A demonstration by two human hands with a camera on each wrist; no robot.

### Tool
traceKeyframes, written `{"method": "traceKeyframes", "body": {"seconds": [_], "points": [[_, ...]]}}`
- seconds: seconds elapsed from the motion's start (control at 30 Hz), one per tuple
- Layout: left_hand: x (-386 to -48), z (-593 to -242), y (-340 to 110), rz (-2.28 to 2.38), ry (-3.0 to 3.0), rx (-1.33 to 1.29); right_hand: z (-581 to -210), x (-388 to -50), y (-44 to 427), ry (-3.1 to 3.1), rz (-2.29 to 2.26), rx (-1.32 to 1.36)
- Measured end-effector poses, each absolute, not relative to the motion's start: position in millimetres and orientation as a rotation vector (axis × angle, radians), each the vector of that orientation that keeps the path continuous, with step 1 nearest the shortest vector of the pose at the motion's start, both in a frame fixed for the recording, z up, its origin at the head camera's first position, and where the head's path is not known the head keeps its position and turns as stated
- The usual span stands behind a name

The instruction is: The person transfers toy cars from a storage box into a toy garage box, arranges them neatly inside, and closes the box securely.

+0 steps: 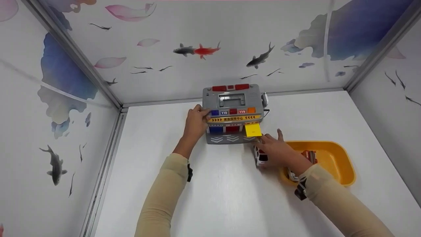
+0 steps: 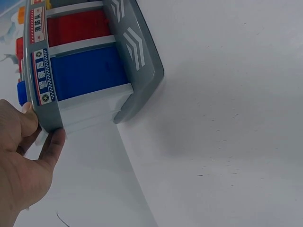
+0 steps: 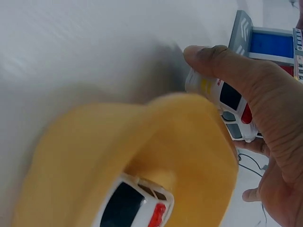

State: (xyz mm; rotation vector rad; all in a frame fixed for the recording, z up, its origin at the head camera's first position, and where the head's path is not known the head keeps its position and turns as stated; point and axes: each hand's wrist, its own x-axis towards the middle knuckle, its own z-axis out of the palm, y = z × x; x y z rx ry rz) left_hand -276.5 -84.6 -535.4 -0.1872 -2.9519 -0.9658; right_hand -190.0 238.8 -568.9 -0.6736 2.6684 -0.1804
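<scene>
The table (image 1: 217,200) carries a grey garage (image 1: 232,117), set near the back wall, with 3 bays. Right of it and nearer the person is a yellow tub (image 1: 345,161) with 2 vehicles in it: 1 red (image 1: 309,156), 1 white (image 3: 137,203).

The left hand (image 1: 196,123) pinches the garage's left edge between thumb and fingers. The right hand (image 1: 276,149) is clamped around a white car (image 1: 262,157), between the tub and the ramp's right corner; whether its wheels touch the table is hidden. Above the car, a yellow flap (image 1: 253,130) juts out.

The car could knock the flap if lifted too high, or catch the ramp's lip if kept low. A hard push could slide the garage should the left grip slacken. The forearm, above the tub, might nudge it.

Roof labels read "110" and "119"; the Chinese strip below seems to say 紧急指挥中心.
</scene>
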Motion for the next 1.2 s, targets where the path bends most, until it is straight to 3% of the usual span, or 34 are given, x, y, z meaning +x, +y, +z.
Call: {"method": "traceKeyframes", "body": {"seconds": [1.2], "points": [[-277,-538,-86,-0.934,-2.901,-0.247,-597,-198,213,2.791,-0.098,-0.73]]}}
